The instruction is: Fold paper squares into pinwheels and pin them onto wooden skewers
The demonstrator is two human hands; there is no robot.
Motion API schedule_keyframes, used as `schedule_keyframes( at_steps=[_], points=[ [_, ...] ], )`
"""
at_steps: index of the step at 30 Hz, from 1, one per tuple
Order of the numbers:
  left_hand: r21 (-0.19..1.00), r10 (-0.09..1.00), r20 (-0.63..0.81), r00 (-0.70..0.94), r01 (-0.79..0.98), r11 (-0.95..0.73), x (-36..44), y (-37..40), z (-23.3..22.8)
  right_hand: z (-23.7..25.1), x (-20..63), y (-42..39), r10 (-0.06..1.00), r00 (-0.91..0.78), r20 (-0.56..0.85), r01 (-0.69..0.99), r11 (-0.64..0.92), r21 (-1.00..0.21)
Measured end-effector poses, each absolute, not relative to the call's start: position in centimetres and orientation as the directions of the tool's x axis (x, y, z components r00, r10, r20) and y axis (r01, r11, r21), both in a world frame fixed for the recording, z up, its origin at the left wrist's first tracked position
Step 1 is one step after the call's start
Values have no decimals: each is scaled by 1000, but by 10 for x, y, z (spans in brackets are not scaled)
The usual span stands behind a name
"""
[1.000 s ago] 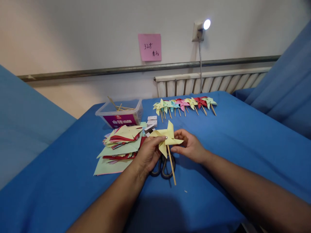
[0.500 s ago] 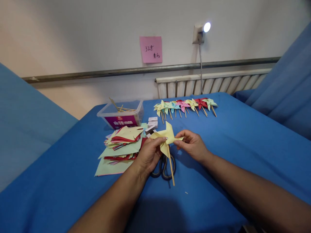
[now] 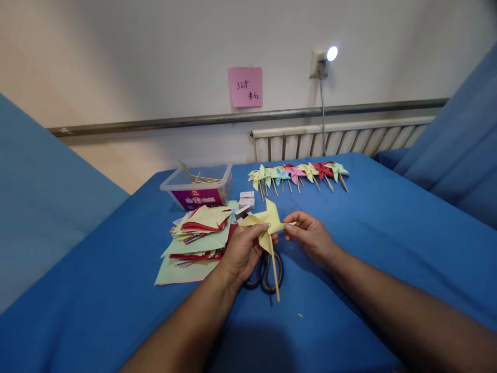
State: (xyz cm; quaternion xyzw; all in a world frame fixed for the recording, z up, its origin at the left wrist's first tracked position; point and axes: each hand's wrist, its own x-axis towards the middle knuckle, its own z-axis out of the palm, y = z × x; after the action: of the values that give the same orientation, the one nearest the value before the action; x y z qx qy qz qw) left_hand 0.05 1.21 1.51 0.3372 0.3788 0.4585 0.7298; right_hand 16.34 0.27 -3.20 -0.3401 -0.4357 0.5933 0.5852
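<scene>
A pale yellow paper pinwheel on a thin wooden stick is held up between my hands. My left hand grips it from the left, the thumb pressed by the pin at its centre. On the other side, my right hand pinches the tip of the right blade between thumb and fingers. Under the pinwheel lies a pair of scissors with dark handles, its blades hidden. Left of my hands are stacks of cut coloured paper on larger green sheets.
Behind the paper stands a clear plastic box with wooden sticks in it. Small white boxes sit beside it. Several finished pinwheels lie in a row at the back of the blue-covered table. A blue curtain hangs at the right.
The view has tilted slightly, so everything sits a little lower and further right. Both hands keep their hold on the pinwheel, with barely any change in pose.
</scene>
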Motion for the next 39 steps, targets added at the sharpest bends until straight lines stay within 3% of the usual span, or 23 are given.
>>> schedule_keyframes(
  at_steps=[11, 22, 26, 30, 35, 39],
  points=[
    [931, 974, -79, 213, -332, 148, -1, 17, 13, -28, 160, 3, 997, -71, 19, -559, -24, -829],
    [905, 958, -135, 255, -361, 224, 0, 15, 11, -26, 160, 6, 999, 49, 0, -498, 25, -867],
    [891, 969, -130, 210, -404, 208, 1, 17, 10, -28, 161, 4, 996, -59, -69, -555, -90, -827],
    [888, 982, -106, 159, -429, 165, 0, 19, 9, -31, 152, -4, 952, -287, -108, -418, -226, -880],
    [881, 979, -105, 173, -440, 172, 2, 17, 9, -36, 139, -13, 891, -449, -70, -266, -208, -941],
    [853, 973, -130, 190, -479, 207, 3, 15, 10, -35, 140, -12, 901, -428, -68, -250, -190, -949]
  ],
)
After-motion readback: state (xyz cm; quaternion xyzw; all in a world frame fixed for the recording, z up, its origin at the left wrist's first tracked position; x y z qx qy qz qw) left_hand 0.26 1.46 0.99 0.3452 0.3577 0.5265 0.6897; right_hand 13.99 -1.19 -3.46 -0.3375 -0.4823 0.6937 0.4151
